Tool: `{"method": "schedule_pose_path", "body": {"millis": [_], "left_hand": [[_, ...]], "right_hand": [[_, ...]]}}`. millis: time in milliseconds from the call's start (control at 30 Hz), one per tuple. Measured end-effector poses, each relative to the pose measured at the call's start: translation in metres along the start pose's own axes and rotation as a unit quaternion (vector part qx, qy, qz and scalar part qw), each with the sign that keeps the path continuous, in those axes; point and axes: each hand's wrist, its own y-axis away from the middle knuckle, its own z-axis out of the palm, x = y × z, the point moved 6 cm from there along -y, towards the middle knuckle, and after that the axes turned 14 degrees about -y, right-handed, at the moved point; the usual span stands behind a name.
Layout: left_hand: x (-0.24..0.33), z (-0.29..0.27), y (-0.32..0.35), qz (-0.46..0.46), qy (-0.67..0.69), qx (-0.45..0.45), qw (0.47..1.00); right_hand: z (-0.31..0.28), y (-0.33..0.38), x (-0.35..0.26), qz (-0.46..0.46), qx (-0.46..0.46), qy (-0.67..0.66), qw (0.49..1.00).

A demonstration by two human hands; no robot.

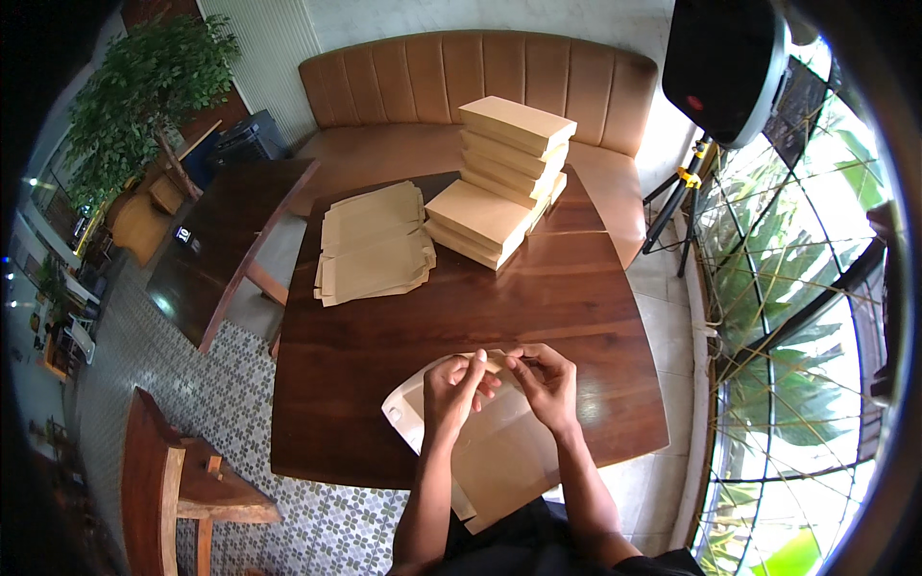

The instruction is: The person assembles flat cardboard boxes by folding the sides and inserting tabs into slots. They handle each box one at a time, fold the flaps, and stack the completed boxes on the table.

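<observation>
A brown cardboard box blank (504, 456) lies partly over the table's near edge, in front of my body. My left hand (449, 392) is closed, its thumb and fingers pinching a small flap at the blank's far edge. Close beside it, my right hand (545, 386) pinches the same flap area between thumb and fingertips. The fingers partly hide the flap. A pale, glossy white piece (405, 411) shows left of my left hand, beside the blank; its kind is unclear.
On the dark wooden table (384, 336), flat cardboard blanks (375, 245) are stacked far left, and folded boxes (490, 216) are piled far right. A brown bench (413, 144) stands behind. A black speaker (725, 67) on a tripod is at the right, a wooden chair (158, 480) near left.
</observation>
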Motion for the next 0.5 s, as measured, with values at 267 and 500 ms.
{"method": "schedule_pose_path", "body": {"millis": [267, 500], "left_hand": [[-0.011, -0.003, 0.009, 0.071, -0.020, 0.017, 0.997], [-0.016, -0.005, 0.009, 0.069, 0.017, -0.001, 0.997]], "right_hand": [[0.004, 0.000, -0.009, 0.065, -0.058, -0.062, 0.994], [0.007, 0.001, -0.022, 0.091, -0.088, -0.009, 0.992]]}}
